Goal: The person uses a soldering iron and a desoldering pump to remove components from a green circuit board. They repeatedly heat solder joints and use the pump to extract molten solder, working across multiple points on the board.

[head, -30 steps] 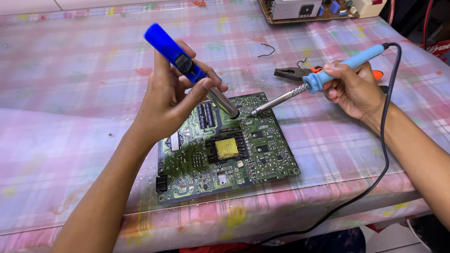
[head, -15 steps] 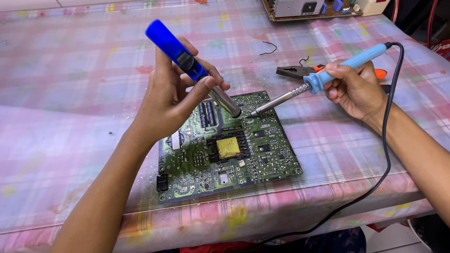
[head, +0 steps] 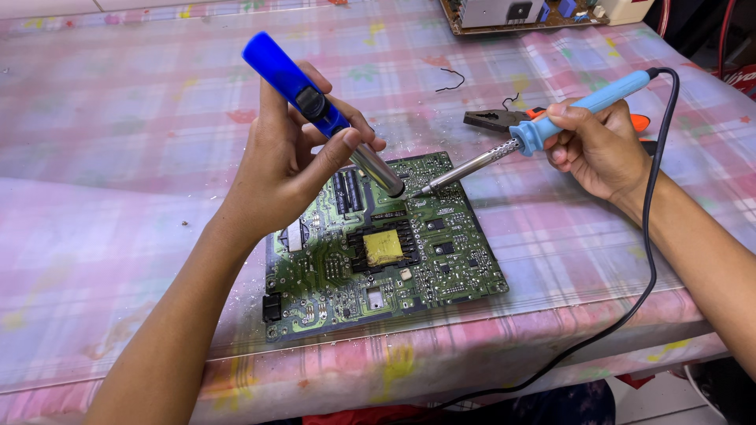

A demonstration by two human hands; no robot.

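Observation:
A green circuit board (head: 409, 260) lies flat near the table's front edge, with a yellow-topped transformer (head: 383, 247) in its middle. My left hand (head: 295, 165) grips a blue and silver desoldering pump (head: 319, 110), its tip resting on the board's far edge. My right hand (head: 598, 145) holds a soldering iron with a light blue handle (head: 587, 106). The iron's metal tip (head: 429, 189) touches the board right beside the pump's nozzle.
Pliers with orange handles (head: 504, 120) lie behind my right hand. The iron's black cord (head: 650, 267) runs down over the front edge. Another circuit board (head: 512, 14) sits at the far edge. A bit of black wire (head: 451, 79) lies on the pink plaid tablecloth (head: 118, 157).
Almost nothing moves; both tools stay pressed to the same spot on the board, with only a slight shift of the view.

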